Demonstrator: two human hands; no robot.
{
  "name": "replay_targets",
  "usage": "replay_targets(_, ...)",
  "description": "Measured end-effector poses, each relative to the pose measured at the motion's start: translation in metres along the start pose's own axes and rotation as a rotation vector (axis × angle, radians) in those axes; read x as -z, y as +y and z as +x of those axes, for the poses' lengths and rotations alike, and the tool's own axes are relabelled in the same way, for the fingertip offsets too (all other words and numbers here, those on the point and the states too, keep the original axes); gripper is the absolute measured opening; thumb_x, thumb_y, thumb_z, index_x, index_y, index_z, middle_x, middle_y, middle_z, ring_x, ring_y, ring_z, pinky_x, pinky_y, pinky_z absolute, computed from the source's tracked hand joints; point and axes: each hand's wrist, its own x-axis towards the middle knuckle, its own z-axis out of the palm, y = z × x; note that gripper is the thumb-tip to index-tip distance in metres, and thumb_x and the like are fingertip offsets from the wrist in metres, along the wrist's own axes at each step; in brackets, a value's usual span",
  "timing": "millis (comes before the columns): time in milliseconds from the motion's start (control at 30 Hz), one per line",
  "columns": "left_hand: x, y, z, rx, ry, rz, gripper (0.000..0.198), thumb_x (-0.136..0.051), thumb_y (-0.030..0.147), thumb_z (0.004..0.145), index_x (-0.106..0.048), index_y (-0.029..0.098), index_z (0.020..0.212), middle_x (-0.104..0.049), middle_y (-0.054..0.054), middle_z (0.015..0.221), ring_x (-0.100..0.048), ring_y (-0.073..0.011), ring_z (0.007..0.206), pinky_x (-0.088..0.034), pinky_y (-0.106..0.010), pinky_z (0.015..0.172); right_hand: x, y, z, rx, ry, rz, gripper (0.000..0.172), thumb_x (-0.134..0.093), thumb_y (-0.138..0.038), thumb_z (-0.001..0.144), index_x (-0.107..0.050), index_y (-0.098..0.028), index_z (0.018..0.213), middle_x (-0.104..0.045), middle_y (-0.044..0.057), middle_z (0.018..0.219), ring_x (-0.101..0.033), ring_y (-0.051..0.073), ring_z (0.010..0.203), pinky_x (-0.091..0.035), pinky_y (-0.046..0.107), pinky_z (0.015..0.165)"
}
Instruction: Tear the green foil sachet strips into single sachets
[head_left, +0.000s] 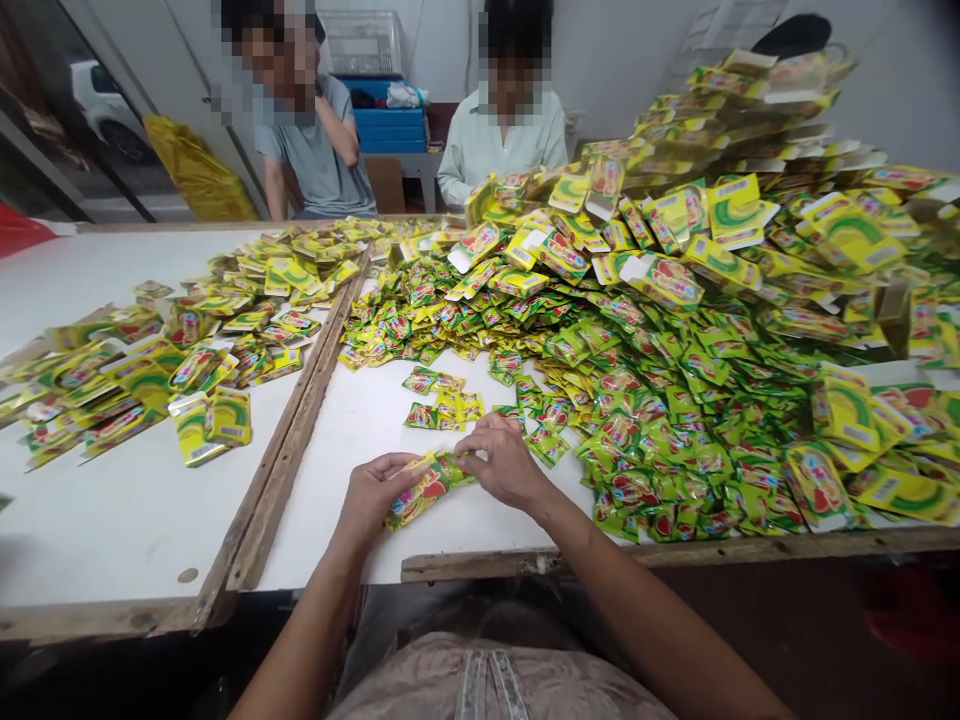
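Observation:
My left hand [373, 497] grips a small yellow and green carton [417, 497] with a red picture on its side, held tilted just above the white table [480, 525]. My right hand [501, 461] is closed at the carton's upper right end, its fingers pinched on a green sachet [459, 466] there; how much of it is inside the carton I cannot tell. Just beyond my hands lie several loose green and yellow sachets [448, 408]. A large heap of green sachets [675, 420] spreads to the right of my right hand.
Flat and opened cartons [720, 210] are piled high at the back right. More cartons [142, 375] lie on the left table section, past a wooden strip [300, 420]. Two people [319, 150] sit across the table. A wooden edge [480, 565] runs along the front.

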Motion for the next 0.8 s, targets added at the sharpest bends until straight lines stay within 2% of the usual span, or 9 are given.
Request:
replay_targets(100, 0.0, 0.0, 0.001, -0.009, -0.002, 0.02, 0.034, -0.083, 0.028, 0.052, -0.07, 0.012, 0.079, -0.073, -0.006, 0.07, -0.067, -0.0165, 0.06, -0.052, -0.023, 0.059, -0.004, -0.003, 0.003, -0.044, -0.038, 0.108, 0.004, -0.072, -0.018, 0.067, -0.071, -0.021, 0.07, -0.062, 0.001, 0.069, -0.055, 0.017, 0.08, -0.037, 0.035, 0.08)
replay_targets(200, -0.001, -0.001, 0.002, -0.006, -0.01, 0.023, 0.034, -0.083, 0.029, 0.052, -0.071, 0.012, 0.079, -0.073, -0.007, 0.069, -0.066, -0.0166, 0.059, -0.051, -0.023, 0.057, -0.018, 0.001, 0.001, -0.188, 0.046, 0.281, 0.006, -0.071, -0.019, 0.064, -0.069, -0.018, 0.07, -0.061, 0.0, 0.064, -0.057, 0.015, 0.068, -0.043, 0.03, 0.071)
replay_targets(300, -0.004, 0.0, 0.002, 0.001, -0.022, -0.007, 0.033, -0.083, 0.029, 0.051, -0.071, 0.011, 0.076, -0.072, -0.007, 0.067, -0.065, -0.0157, 0.057, -0.05, -0.022, 0.056, -0.03, 0.002, -0.004, -0.233, 0.071, 0.4, 0.008, -0.065, -0.016, 0.066, -0.07, -0.017, 0.072, -0.065, 0.001, 0.07, -0.059, 0.015, 0.065, -0.047, 0.029, 0.069)
replay_targets(400, -0.007, 0.003, 0.002, 0.022, 0.011, -0.066, 0.033, -0.084, 0.028, 0.049, -0.07, 0.011, 0.073, -0.072, -0.007, 0.065, -0.064, -0.0147, 0.055, -0.05, -0.022, 0.055, -0.031, -0.002, -0.009, -0.196, 0.016, 0.461, 0.016, -0.058, -0.023, 0.074, -0.072, -0.02, 0.08, -0.07, 0.005, 0.089, -0.062, 0.019, 0.091, -0.046, 0.032, 0.084)
replay_targets(467, -0.008, 0.005, 0.002, 0.038, 0.032, -0.091, 0.033, -0.085, 0.028, 0.047, -0.07, 0.011, 0.072, -0.072, -0.007, 0.063, -0.064, -0.0144, 0.054, -0.05, -0.022, 0.054, -0.028, -0.006, -0.012, -0.176, -0.001, 0.475, 0.022, -0.054, -0.032, 0.079, -0.072, -0.021, 0.085, -0.069, 0.005, 0.099, -0.053, 0.022, 0.113, -0.04, 0.035, 0.094)
replay_targets(500, -0.008, 0.006, 0.002, 0.037, 0.037, -0.099, 0.034, -0.085, 0.028, 0.047, -0.07, 0.011, 0.072, -0.071, -0.006, 0.062, -0.063, -0.0141, 0.054, -0.05, -0.021, 0.053, -0.027, -0.008, -0.012, -0.164, -0.009, 0.466, 0.024, -0.052, -0.036, 0.081, -0.071, -0.021, 0.086, -0.069, 0.005, 0.097, -0.051, 0.022, 0.115, -0.037, 0.037, 0.098)
replay_targets(600, -0.011, 0.004, 0.002, 0.017, 0.047, -0.111, 0.034, -0.085, 0.029, 0.047, -0.069, 0.011, 0.072, -0.07, -0.004, 0.061, -0.062, -0.013, 0.051, -0.049, -0.021, 0.051, -0.03, -0.015, -0.012, -0.1, -0.067, 0.396, 0.024, -0.053, -0.039, 0.082, -0.069, -0.021, 0.076, -0.068, -0.001, 0.072, -0.061, 0.019, 0.09, -0.03, 0.039, 0.104)
replay_targets(667, -0.012, 0.002, 0.002, 0.015, 0.033, -0.101, 0.035, -0.084, 0.031, 0.049, -0.068, 0.012, 0.075, -0.07, -0.004, 0.062, -0.062, -0.0128, 0.052, -0.049, -0.021, 0.053, -0.035, -0.018, -0.01, -0.06, -0.111, 0.382, 0.024, -0.053, -0.037, 0.082, -0.067, -0.021, 0.069, -0.064, -0.004, 0.062, -0.06, 0.016, 0.076, -0.032, 0.039, 0.102)
replay_targets(800, 0.007, 0.013, 0.001, 0.027, -0.031, 0.097, 0.046, -0.084, 0.034, 0.048, -0.068, 0.013, 0.085, -0.071, -0.005, 0.07, -0.063, -0.0157, 0.058, -0.048, -0.024, 0.056, -0.036, -0.011, -0.003, -0.098, -0.108, 0.484, 0.02, -0.055, -0.033, 0.08, -0.067, -0.018, 0.086, -0.069, 0.001, 0.084, -0.061, 0.016, 0.081, -0.046, 0.032, 0.081)
